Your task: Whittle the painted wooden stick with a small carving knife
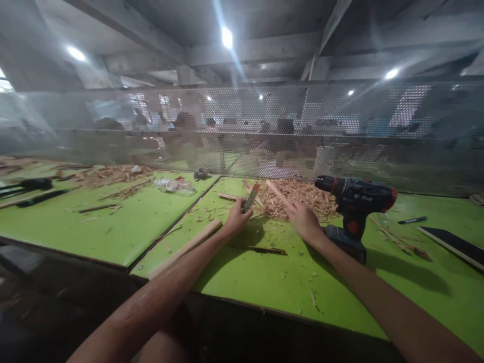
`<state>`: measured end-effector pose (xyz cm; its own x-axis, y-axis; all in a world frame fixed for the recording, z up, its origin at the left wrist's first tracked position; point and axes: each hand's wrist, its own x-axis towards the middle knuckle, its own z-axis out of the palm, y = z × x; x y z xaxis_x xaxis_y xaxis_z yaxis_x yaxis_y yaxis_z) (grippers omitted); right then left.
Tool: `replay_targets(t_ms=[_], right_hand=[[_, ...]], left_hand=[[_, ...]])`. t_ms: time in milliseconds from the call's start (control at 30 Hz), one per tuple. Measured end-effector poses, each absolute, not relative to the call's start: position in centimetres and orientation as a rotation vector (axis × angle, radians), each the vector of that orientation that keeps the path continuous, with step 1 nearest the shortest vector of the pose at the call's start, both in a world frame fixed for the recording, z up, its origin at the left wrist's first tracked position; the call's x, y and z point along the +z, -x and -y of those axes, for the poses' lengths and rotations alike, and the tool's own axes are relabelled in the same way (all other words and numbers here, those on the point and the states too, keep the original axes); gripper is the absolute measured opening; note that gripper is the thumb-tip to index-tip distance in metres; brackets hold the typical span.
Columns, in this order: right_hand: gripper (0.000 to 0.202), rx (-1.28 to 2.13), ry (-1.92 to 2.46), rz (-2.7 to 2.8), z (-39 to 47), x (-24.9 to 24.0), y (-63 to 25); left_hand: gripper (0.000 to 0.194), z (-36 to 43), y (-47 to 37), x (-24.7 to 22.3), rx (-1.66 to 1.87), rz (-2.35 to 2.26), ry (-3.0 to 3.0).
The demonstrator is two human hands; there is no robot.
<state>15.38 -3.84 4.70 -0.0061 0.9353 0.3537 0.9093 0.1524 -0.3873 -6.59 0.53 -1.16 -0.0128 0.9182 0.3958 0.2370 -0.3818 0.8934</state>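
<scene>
My left hand (238, 218) is closed around a narrow, flat green-and-orange object (251, 197), which looks like a utility knife, though its kind is not clear. A pale wooden strip (279, 192) sticks out from the closed fingers of my right hand (303, 220), pointing up and to the left. Behind both hands lies a heap of wood shavings (302, 194). Thin pieces of wood (229, 196) rest near my left fingers. Another wooden strip (192, 242) lies beside my left forearm, and a thin dark stick (266, 249) is between my arms.
A cordless drill (355, 201) stands on its battery just right of my right hand. Further right are a black marker (412, 220) and a dark flat board (454, 244). A plastic bottle (174, 185) lies left. Behind the green table (287, 287) runs a perforated screen (242, 116).
</scene>
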Motion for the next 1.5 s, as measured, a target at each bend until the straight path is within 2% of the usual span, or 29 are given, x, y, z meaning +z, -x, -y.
replay_targets(t_ms=[133, 300, 467, 700, 967, 1100, 1233, 1333, 1500], right_hand=[[0.037, -0.172, 1.656, 1.947, 4.4, 4.8, -15.0], [0.024, 0.004, 1.852, 2.207, 4.1, 4.1, -14.4], [0.028, 0.081, 1.866, 2.059, 4.1, 4.0, -14.4], [0.035, 0.090, 1.804, 2.160, 3.9, 3.4, -15.1], [0.022, 0.038, 1.700, 2.281, 3.5, 2.8, -15.4], [0.014, 0.017, 1.431, 2.429, 3.6, 2.6, -15.3], [0.025, 0.257, 1.058, 2.589, 4.2, 2.6, -14.7], [0.031, 0.529, 0.926, 2.715, 4.8, 2.8, -14.3], [0.008, 0.532, 1.036, 2.648, 5.2, 3.0, -14.3]], left_hand=[[0.019, -0.8, 6.6, -1.2, 1.427, -1.265, -1.643], [0.018, -1.0, 6.6, -1.2, 1.403, -1.344, -1.650], [0.017, -1.2, 7.7, -0.7, 1.408, -1.509, -1.597], [0.026, -1.5, 9.7, -0.7, 1.394, -1.716, -1.498], [0.021, -1.2, 8.9, -0.1, 1.392, -1.567, -1.533], [0.014, -1.3, 8.8, -0.1, 1.388, -1.428, -1.417], [0.030, -1.3, 9.2, -0.3, 1.425, -1.362, -1.298], [0.033, -1.3, 9.4, -0.4, 1.474, -1.333, -1.237], [0.031, -1.7, 9.7, -0.2, 1.521, -1.235, -1.176]])
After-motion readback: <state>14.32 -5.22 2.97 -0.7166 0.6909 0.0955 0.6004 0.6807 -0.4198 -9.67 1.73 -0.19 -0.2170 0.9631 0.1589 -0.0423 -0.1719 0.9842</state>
